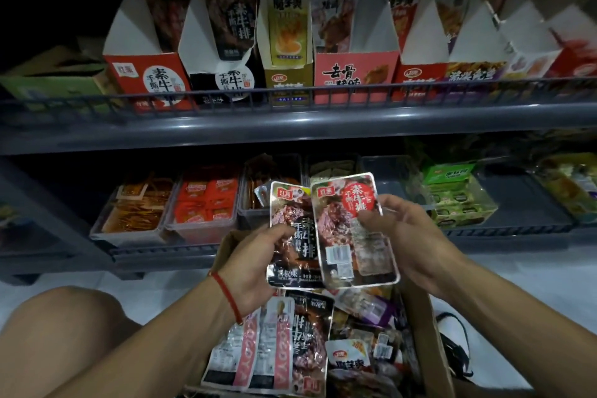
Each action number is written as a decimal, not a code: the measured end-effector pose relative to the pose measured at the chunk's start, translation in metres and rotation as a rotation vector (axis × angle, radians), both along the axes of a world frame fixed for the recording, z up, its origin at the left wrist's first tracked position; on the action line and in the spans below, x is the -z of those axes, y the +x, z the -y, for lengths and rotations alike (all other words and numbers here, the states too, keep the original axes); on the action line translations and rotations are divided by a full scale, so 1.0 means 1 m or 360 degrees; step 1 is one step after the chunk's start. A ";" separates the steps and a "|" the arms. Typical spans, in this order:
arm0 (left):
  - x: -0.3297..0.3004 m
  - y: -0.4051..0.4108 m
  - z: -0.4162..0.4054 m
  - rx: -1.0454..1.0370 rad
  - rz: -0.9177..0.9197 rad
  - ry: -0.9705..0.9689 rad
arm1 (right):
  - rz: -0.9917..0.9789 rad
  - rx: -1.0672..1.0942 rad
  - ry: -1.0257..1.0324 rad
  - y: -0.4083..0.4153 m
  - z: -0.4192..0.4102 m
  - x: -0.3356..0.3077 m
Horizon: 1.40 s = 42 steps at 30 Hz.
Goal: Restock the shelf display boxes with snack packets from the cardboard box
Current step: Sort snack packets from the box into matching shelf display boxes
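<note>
My left hand (pixel 255 263) grips a dark snack packet (pixel 292 236) by its left edge. My right hand (pixel 405 236) holds a red-labelled snack packet (pixel 350 233) that overlaps the dark one. Both packets are upright above the open cardboard box (pixel 429 346), which holds several mixed packets (pixel 307 342). On the upper shelf stand open display boxes: a red one (pixel 151 77), a black one (pixel 223 74), a yellow one (pixel 287 77) and a pink one (pixel 355 71), each with packets standing inside.
A grey wire rail (pixel 290 97) runs along the upper shelf's front. The lower shelf holds clear trays (pixel 206 203) of snacks and a green pack (pixel 452 194). My bare knee (pixel 64 326) is at the lower left. A black strap (pixel 455 342) lies on the white floor right of the box.
</note>
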State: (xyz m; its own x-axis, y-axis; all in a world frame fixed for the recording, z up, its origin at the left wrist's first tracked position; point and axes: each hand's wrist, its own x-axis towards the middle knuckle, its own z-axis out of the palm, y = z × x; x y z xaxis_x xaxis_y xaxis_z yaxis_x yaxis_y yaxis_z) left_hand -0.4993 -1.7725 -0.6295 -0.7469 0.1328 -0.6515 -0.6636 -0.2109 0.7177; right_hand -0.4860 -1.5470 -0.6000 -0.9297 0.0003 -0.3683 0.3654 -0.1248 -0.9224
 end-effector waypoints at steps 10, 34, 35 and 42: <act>-0.015 0.007 -0.020 0.0021 -0.0345 0.0162 | -0.0646 0.0061 0.0853 0.004 0.022 -0.003; -0.040 -0.001 -0.006 0.0037 -0.0625 -0.0198 | -0.0473 -0.0048 0.0842 -0.041 0.000 -0.030; -0.045 -0.004 -0.002 -0.0020 -0.0663 -0.0228 | -0.0461 -0.0027 0.0756 -0.041 -0.004 -0.037; -0.095 -0.019 0.057 -0.0452 -0.1178 -0.0496 | -0.0739 -0.0212 0.0619 -0.046 0.013 -0.123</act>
